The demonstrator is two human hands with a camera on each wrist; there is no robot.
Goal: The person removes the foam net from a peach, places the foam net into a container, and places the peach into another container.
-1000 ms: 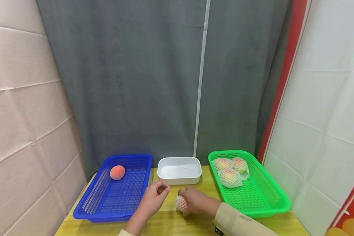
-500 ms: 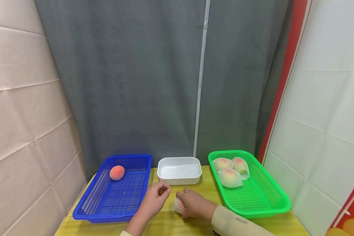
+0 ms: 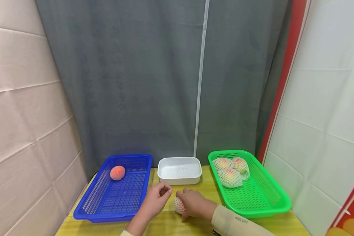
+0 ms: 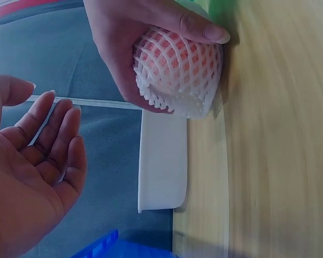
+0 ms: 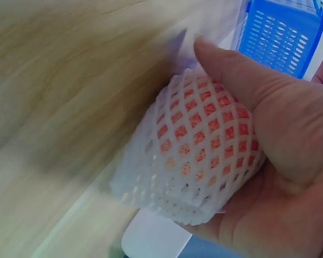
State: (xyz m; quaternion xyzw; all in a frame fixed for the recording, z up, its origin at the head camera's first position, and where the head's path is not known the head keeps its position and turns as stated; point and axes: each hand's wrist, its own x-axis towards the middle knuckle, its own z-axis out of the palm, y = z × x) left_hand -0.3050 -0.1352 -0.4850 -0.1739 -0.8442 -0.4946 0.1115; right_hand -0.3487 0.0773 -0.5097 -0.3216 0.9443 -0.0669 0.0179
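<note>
My right hand [image 3: 196,204] grips a peach [image 3: 179,206] in a white foam net sleeve, low over the wooden table. In the right wrist view the thumb and fingers of my right hand [image 5: 282,129] wrap one end of the netted peach [image 5: 204,140], whose red skin shows through the mesh. To its left, my left hand [image 3: 155,199] holds nothing, its fingers loosely bent. The left wrist view shows that left hand [image 4: 40,156] with its palm turned up, apart from the peach [image 4: 177,64].
A blue basket [image 3: 98,217] at left holds one bare peach [image 3: 117,172]. The green basket [image 3: 278,209] at right has netted peaches [image 3: 229,178] in its far left corner. Between them, at the back, stands a white tray [image 3: 179,181]. A grey curtain [image 3: 135,82] hangs behind.
My right hand has shifted slightly left with the netted peach, and its sleeve has followed. My left hand has barely moved to the right. Baskets and tray stay put.
</note>
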